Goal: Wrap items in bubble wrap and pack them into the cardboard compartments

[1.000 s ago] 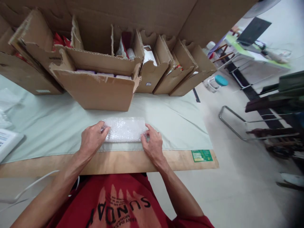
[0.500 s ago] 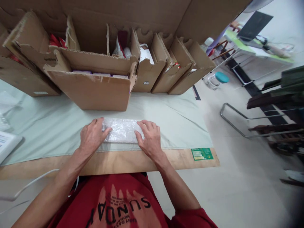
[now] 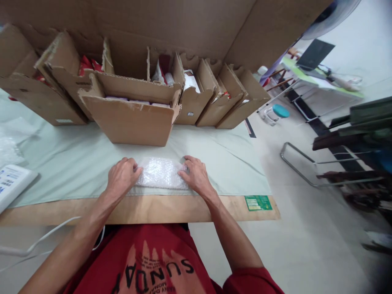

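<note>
A flat piece of clear bubble wrap point(image 3: 161, 173) lies on the pale green cloth near the table's front edge. At its left end, my left hand point(image 3: 123, 176) pinches the plastic between thumb and curled fingers. My right hand point(image 3: 197, 173) grips the opposite end, its thumb on top and its fingers at the far corner. Whether anything is wrapped inside cannot be made out. Just beyond the wrap stands a wide cardboard box point(image 3: 137, 122) with purple-edged packets inside.
Several narrow cardboard bins point(image 3: 196, 106) line the back. To the left are a white printed box point(image 3: 15, 183) and more loose bubble wrap point(image 3: 10, 151). A white cable point(image 3: 52, 232) hangs below the wooden edge point(image 3: 171, 206). A green label point(image 3: 258, 203) marks the right corner.
Both hands now pinch the ends of the wrap more tightly, with fingers curled in. The wrap's top looks puffier. The view has shifted slightly.
</note>
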`<state>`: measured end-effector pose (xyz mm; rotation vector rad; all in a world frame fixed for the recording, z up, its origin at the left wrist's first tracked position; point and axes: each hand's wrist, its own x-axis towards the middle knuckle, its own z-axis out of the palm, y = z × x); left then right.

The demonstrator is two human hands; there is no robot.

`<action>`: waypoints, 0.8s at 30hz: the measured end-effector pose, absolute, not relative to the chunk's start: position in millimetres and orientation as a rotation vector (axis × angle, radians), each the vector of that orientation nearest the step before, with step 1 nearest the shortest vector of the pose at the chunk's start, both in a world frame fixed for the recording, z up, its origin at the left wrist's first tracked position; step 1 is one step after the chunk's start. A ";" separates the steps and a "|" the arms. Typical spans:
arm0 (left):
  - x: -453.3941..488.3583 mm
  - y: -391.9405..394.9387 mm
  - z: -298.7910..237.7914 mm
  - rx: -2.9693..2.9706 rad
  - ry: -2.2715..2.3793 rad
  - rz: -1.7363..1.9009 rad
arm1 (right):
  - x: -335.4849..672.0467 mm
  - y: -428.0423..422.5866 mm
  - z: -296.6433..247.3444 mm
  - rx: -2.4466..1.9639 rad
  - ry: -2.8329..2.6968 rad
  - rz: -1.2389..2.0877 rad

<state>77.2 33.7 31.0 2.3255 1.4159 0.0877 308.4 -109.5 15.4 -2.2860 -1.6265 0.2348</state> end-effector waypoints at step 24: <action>87.1 134.6 219.2 1.243 0.694 1.120 | 356.7 50.5 209.5 -1.495 -1.150 0.980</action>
